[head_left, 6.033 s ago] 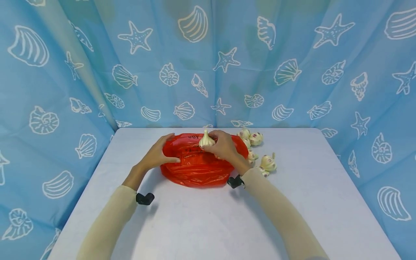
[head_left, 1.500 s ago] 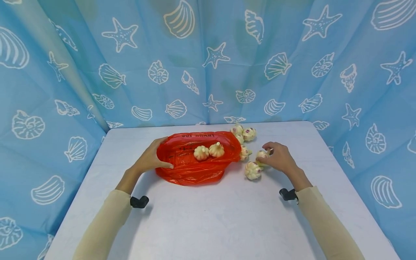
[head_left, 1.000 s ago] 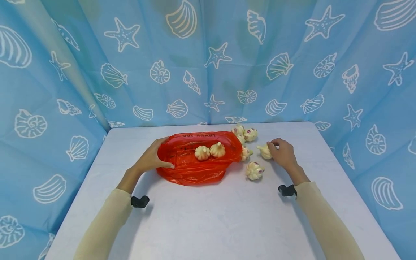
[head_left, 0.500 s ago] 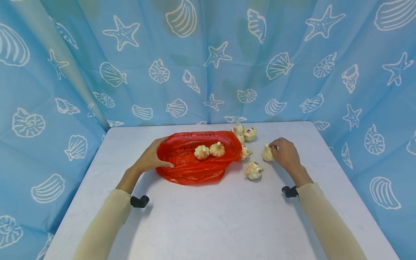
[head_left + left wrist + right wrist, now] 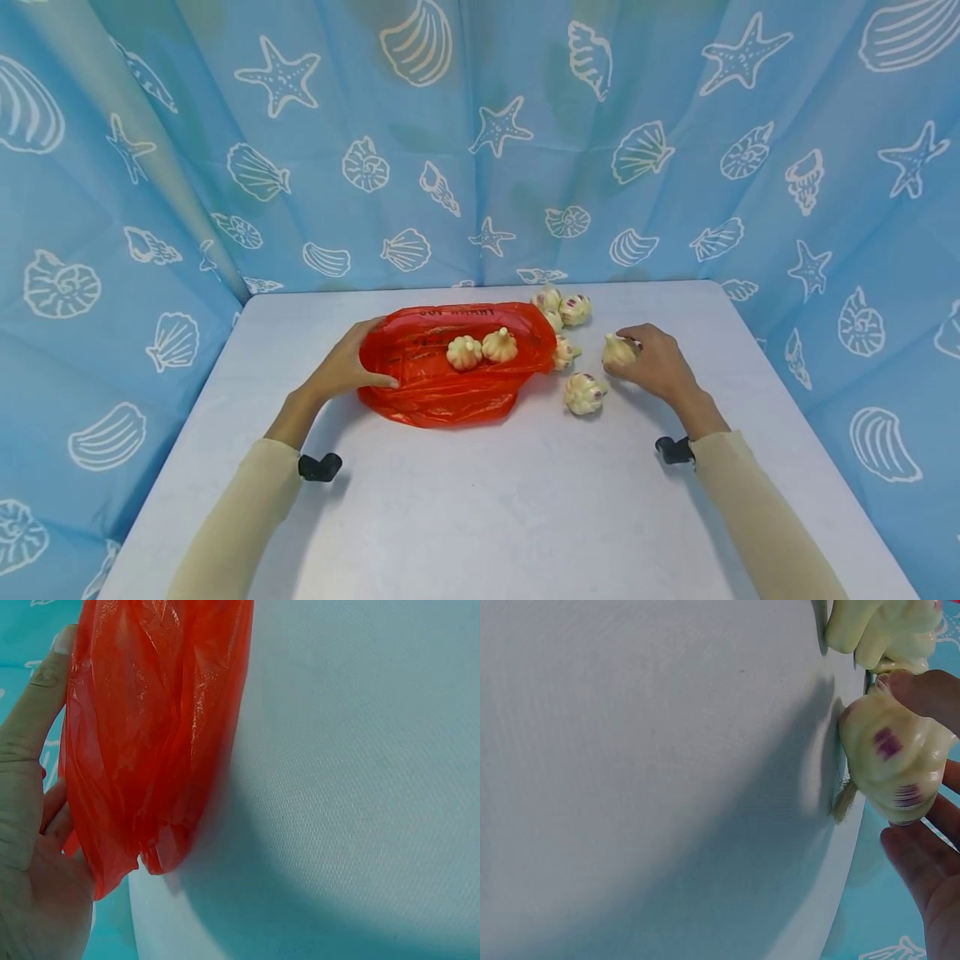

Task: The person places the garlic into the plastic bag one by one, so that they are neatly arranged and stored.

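A red plastic bag (image 5: pixel 442 404) with dark print lies spread on the table, its mouth facing up. My left hand (image 5: pixel 347 360) holds its left end, thumb in front and fingers behind; the left wrist view shows the thumb along the red plastic (image 5: pixel 142 742). On the bag sit two pale garlic bulbs, one on the left (image 5: pixel 464 353) and one on the right (image 5: pixel 499 347). To the right of the bag, my right hand (image 5: pixel 658 362) grips a purple-marked garlic bulb (image 5: pixel 892 754) between thumb and fingers, with its stem up in the head view.
A single garlic bulb (image 5: pixel 584 393) lies in front of the right hand's bulb. Another bulb (image 5: pixel 564 353) touches the bag's right edge, and several more, including one bulb (image 5: pixel 576 310), cluster behind it. A blue shell-patterned curtain (image 5: pixel 480 167) surrounds the white table (image 5: pixel 480 508).
Six seconds ago my right hand held a pale garlic bulb over the bag. It has since moved right to a purple-marked bulb and turned it from stem left to stem up. My left hand stays put.
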Demonstrator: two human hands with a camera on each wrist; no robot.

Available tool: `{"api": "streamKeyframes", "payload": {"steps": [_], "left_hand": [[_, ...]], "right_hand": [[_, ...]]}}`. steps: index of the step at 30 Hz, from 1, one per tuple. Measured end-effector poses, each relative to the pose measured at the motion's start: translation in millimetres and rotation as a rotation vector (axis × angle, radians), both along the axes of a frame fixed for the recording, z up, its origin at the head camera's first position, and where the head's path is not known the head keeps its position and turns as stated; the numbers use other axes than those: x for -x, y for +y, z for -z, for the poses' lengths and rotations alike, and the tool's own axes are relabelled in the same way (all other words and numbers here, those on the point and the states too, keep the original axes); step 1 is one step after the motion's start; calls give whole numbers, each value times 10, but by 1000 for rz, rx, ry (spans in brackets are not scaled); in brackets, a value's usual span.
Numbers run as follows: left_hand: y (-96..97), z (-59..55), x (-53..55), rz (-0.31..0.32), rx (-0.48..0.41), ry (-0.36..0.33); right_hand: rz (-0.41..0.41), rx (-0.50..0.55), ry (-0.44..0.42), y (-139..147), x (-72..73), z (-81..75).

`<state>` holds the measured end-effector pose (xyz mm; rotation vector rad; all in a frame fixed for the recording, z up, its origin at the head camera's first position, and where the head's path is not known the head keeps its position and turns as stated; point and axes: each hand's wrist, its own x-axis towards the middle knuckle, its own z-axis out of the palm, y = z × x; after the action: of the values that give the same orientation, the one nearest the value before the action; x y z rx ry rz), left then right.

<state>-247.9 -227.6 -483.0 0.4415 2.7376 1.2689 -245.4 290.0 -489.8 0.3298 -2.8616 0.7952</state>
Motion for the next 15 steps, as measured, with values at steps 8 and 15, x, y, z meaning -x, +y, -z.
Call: {"api": "streamKeyframes", "payload": {"steps": [8,15], "left_hand": [[-8,30,4,-5,-1,3],[-32,22,-16,-2,10,0]], "right_hand": [[-5,7,0,-13,31,59],[-6,42,-3,-8,40,95]]}}
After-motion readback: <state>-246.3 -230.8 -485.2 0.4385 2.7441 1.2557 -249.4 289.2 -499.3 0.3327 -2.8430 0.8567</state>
